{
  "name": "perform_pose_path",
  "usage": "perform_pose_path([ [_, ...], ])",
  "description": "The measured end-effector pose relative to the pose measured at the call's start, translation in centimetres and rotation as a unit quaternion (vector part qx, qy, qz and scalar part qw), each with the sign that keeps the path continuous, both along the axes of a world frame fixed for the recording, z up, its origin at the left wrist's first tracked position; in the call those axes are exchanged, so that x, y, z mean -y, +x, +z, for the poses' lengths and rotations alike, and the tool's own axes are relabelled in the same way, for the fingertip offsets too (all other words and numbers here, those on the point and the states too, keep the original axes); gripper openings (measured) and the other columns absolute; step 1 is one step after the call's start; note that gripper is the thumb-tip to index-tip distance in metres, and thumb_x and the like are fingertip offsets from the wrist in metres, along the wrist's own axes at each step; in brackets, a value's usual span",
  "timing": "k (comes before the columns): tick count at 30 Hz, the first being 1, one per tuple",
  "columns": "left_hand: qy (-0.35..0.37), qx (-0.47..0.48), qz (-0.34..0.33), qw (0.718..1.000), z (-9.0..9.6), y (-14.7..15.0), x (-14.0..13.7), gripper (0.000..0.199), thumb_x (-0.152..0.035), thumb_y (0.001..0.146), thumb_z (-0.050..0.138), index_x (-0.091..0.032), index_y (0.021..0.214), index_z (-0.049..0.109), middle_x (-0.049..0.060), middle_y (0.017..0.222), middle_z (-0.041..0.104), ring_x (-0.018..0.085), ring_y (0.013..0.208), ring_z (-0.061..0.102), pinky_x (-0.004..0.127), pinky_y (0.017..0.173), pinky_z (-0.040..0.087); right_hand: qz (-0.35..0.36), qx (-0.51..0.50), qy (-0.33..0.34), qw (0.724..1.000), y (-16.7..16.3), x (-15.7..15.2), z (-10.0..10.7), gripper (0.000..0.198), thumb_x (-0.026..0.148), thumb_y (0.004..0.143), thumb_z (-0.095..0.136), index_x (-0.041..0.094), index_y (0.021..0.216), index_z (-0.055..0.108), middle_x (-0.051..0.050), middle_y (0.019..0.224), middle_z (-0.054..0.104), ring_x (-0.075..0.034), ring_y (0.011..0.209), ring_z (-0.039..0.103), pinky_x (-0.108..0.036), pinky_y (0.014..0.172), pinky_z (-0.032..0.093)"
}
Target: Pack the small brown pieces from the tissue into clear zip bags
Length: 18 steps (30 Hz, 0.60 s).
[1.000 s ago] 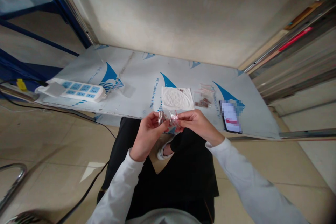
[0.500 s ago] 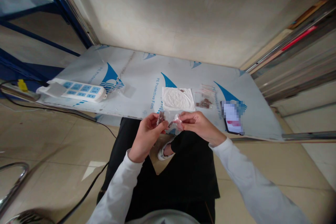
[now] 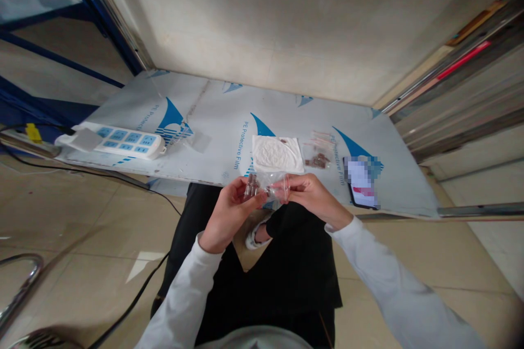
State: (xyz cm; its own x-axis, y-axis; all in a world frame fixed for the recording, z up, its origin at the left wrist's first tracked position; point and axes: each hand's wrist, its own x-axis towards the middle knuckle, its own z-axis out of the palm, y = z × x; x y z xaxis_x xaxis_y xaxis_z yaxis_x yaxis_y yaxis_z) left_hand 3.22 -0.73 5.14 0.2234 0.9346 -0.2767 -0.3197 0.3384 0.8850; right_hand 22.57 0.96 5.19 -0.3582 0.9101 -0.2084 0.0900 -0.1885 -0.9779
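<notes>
A small clear zip bag (image 3: 268, 180) with brown pieces in it is stretched between my hands, just over the table's front edge. My left hand (image 3: 233, 204) pinches its left end, where the brown pieces (image 3: 251, 186) are bunched. At the other end, near the red-edged opening, the fingers of my right hand (image 3: 309, 192) are closed on the plastic. A small dark piece shows between the two hands; whether it is inside the bag I cannot tell. Beyond them lies a white folded cloth or tissue (image 3: 276, 155) with a small brown piece (image 3: 284, 141) on it.
Another clear bag with brown pieces (image 3: 318, 160) lies right of the cloth. Farther right is a phone (image 3: 361, 182). On the left sit a power strip (image 3: 131, 142) and a bit of clear plastic (image 3: 196, 139). A black cable (image 3: 126, 178) hangs off the table (image 3: 221, 125).
The bag is spread wider between my hands, with its red-edged end opened out more. My left thumb has shifted slightly right; both arms stay almost in place.
</notes>
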Motion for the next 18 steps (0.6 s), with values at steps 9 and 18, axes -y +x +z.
perform_pose_path([
  [9,0.007,0.0,0.005,1.0,-0.4,0.3,0.0,0.022,-0.024,0.066,0.079,-0.012,0.077,0.063,-0.003,0.066,0.063,0.006,0.06,0.055,0.017,0.06,0.044,-0.004,0.007,0.034,0.999,-1.1,0.3,-1.0,0.03,0.032,0.071,0.077,0.018,0.097,0.077,-0.004,0.082,0.07,-0.014,0.072,0.065,-0.025,0.07,0.051],
  [18,-0.025,0.007,0.032,0.999,-1.8,-0.2,-0.3,0.027,-0.034,0.072,0.075,-0.012,0.084,0.066,0.004,0.081,0.07,0.013,0.072,0.065,0.023,0.069,0.052,-0.026,0.065,0.064,0.995,0.0,-1.1,-1.8,0.03,0.037,0.076,0.071,0.016,0.097,0.075,-0.007,0.093,0.074,-0.017,0.076,0.067,-0.028,0.07,0.053],
])
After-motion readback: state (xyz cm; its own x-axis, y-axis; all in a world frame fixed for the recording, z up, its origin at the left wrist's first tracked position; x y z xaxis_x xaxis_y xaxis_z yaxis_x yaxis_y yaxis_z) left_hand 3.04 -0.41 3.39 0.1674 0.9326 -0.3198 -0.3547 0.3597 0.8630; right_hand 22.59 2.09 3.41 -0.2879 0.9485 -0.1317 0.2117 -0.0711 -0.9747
